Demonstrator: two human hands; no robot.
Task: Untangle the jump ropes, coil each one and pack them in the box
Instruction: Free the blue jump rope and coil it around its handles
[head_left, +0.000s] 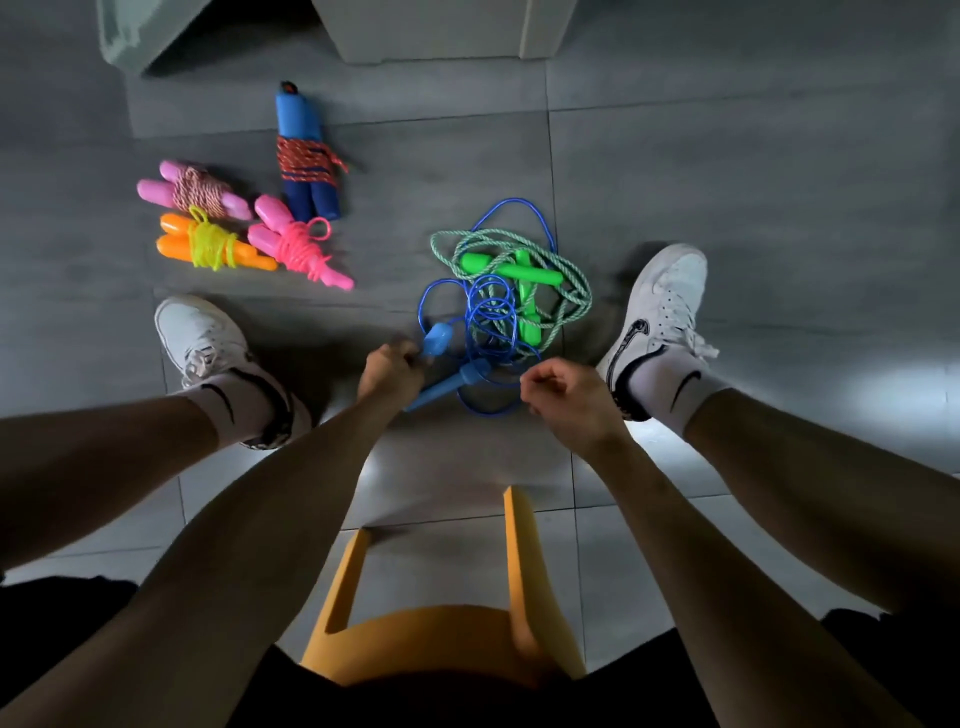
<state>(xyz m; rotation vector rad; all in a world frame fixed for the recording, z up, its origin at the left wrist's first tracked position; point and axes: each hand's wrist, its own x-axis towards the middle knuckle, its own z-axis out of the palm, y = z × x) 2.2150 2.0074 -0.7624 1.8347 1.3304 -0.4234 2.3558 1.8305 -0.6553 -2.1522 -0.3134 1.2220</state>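
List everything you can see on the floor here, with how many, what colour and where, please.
Coiled jump ropes: four, at upper left: pink handles with red-white cord; orange handles with yellow cord; pink handles with pink cord; blue handles with red-blue cord.
Tangled jump ropes: two, centre, between the feet: blue rope with blue handles, green rope with green handles, wound through each other.
Stool: one, orange, bottom centre, under the person.
Pale furniture or boxes: blurred, top edge; cannot tell what they are.
Floor: grey tiles.
Shoes: two, white, left and right.
Left hand: grip closed on a blue handle.
Right hand: fingers curled near the blue rope; cannot tell whether it holds it.
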